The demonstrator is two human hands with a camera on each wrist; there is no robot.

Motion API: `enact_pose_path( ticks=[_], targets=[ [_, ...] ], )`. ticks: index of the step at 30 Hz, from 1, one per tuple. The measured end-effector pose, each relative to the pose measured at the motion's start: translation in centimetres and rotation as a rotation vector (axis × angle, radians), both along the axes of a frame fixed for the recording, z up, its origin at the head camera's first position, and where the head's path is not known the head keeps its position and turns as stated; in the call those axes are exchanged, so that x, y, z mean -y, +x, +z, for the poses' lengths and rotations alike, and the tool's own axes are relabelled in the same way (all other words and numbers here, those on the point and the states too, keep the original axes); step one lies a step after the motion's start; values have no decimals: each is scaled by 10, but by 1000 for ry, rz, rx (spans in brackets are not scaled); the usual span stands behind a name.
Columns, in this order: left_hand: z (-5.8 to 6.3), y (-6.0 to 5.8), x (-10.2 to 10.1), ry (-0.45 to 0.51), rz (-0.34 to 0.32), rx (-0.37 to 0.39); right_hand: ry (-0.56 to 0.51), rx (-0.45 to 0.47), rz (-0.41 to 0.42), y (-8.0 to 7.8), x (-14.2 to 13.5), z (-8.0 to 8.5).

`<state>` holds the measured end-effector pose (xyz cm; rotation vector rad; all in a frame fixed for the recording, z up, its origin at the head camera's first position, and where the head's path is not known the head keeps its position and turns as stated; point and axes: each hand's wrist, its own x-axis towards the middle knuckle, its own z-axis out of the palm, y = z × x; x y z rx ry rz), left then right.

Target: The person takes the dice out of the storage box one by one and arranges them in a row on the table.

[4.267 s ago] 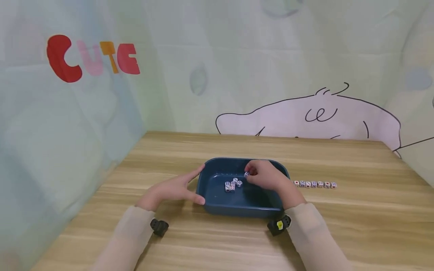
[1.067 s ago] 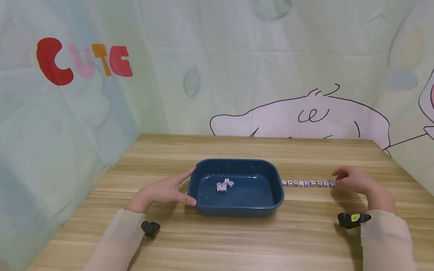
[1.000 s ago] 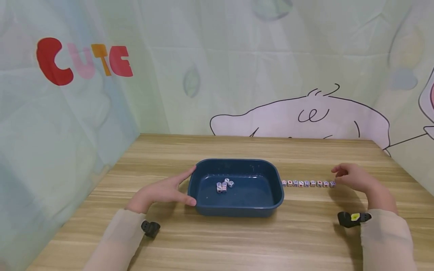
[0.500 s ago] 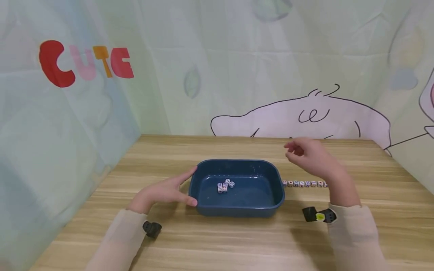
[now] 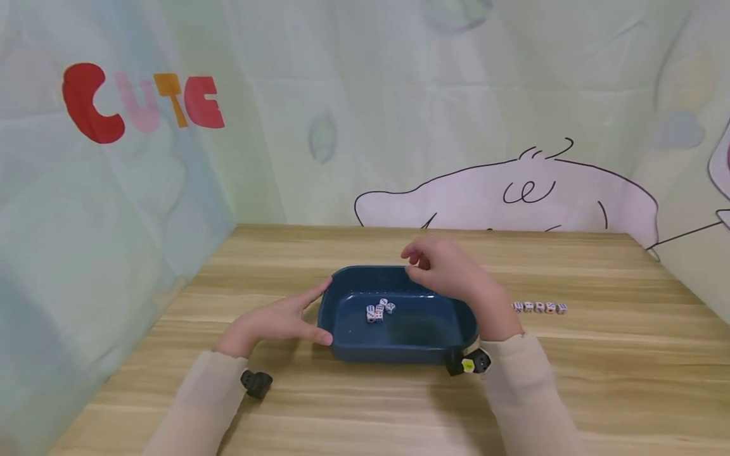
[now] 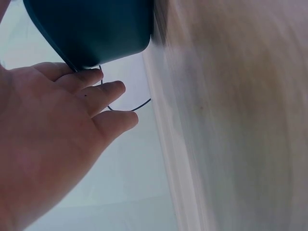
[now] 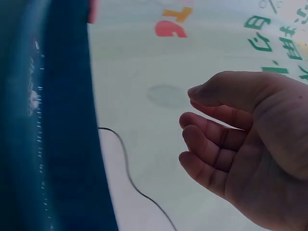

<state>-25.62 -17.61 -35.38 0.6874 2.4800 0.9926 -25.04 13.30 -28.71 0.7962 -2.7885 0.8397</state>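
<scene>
A dark blue rectangular tray (image 5: 399, 356) stands on the wooden table. Several white dice (image 5: 375, 313) with red and blue pips lie clustered in its left half. My left hand (image 5: 274, 326) rests against the tray's left end, thumb at the near corner and fingers stretched toward the far one. Over the tray's far right rim hovers my right hand (image 5: 447, 269), its fingers loosely bent and nothing between them, as the palm (image 7: 269, 154) in the right wrist view confirms. A row of dice (image 5: 539, 308) runs along the table right of the tray; the right forearm hides its left end.
Bare wooden table (image 5: 353, 405) surrounds the tray. A printed fabric backdrop (image 5: 296, 158) closes off the back and left sides. Both wrists wear small black cameras, the right one (image 5: 467, 362) close to the tray's near right corner.
Earlier my right hand pinched a die in the tray, then placed it at the row's right end. It has let go and swung back left above the tray. My left hand stays put.
</scene>
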Motion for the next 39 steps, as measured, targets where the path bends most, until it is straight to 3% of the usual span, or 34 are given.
enact_pose_path(
  ticks=[7, 11, 18, 27, 39],
  targets=[
    [1, 1, 2, -4, -8, -13, 76, 123, 74, -15, 19, -23],
    [2, 3, 4, -5, -5, -9, 137, 182, 67, -22, 26, -33],
    [5, 6, 4, -13, 12, -9, 217, 230, 79, -29, 34, -37],
    [3, 6, -1, 9, -9, -3, 229, 273, 92, -30, 34, -44],
    [6, 10, -2, 5, -4, 2, 343, 325, 11, -29, 42, -52]
  ],
)
